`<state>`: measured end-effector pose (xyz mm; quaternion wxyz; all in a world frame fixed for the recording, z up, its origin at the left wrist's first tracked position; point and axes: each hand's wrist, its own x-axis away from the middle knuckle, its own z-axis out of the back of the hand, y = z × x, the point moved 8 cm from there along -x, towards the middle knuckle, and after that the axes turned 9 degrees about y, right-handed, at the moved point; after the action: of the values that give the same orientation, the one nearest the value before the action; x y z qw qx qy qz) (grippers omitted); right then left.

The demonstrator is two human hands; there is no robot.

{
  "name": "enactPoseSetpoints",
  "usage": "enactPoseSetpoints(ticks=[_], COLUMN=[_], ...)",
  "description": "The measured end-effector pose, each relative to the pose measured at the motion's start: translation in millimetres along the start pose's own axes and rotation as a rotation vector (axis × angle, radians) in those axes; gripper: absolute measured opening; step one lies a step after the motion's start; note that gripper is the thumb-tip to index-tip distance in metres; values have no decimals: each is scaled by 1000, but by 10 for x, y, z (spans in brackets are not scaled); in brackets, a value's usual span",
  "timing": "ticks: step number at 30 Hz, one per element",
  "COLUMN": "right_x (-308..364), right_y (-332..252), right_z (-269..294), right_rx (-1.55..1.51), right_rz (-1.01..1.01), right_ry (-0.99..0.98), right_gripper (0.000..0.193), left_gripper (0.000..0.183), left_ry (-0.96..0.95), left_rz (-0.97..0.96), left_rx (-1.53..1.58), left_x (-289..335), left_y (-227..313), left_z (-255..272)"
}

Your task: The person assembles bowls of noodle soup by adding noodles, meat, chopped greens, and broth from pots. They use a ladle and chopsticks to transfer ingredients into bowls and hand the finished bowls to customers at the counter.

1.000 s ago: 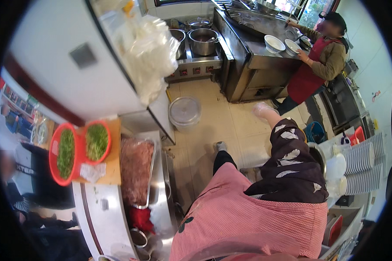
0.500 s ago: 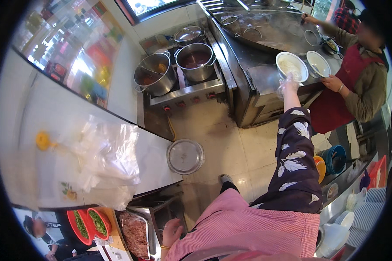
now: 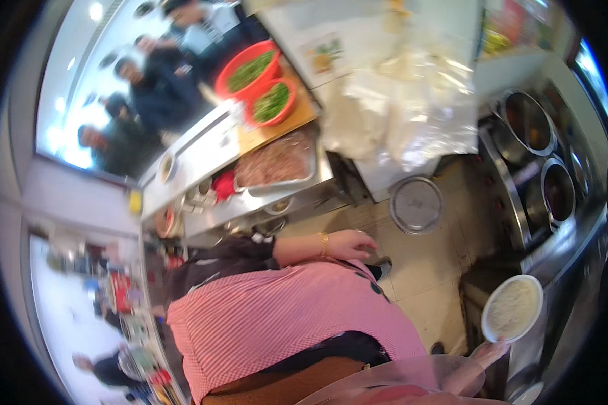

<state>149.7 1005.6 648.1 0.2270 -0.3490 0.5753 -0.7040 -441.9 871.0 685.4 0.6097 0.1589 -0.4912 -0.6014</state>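
Observation:
A white bowl of pale food, which looks like noodles in broth, is in my right hand, at the lower right. The fingers grip its near rim, and part of that hand is hidden under the bowl. My left hand, with a gold bracelet at the wrist, hangs in front of my pink checked apron. Its fingers are loosely bent and hold nothing. Beyond it lies a metal tray of sliced meat on the counter.
Two red tubs of chopped greens stand behind the meat. Clear plastic bags drape over a white surface. A round metal lid is low by the floor. Steel pots sit on the stove at right. Several people stand beyond the counter.
My view has swung left, toward the meat and greens. The bowl has come away from the cooking counter in my right hand. The co-worker in the red apron is out of view.

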Motion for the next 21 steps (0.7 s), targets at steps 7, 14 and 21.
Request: enactPoseSetpoints(ticks=[7,14,21], right_x=[2419,4899,6828], right_y=[-30,-480,-989], right_z=[-2251,-4155,-6095], right_rx=[67,492,271], right_rz=[-313,385,865], right_ry=[-803,-1494,-1530], right_gripper=[50,35,25], left_gripper=[75,85,78], left_ry=[140,667,1044], left_rz=[114,6,-36], left_rx=[835,1599,1579], left_x=[543,1709,3018], left_y=[-182,-1014,-2287], left_z=[128,1122,2025])
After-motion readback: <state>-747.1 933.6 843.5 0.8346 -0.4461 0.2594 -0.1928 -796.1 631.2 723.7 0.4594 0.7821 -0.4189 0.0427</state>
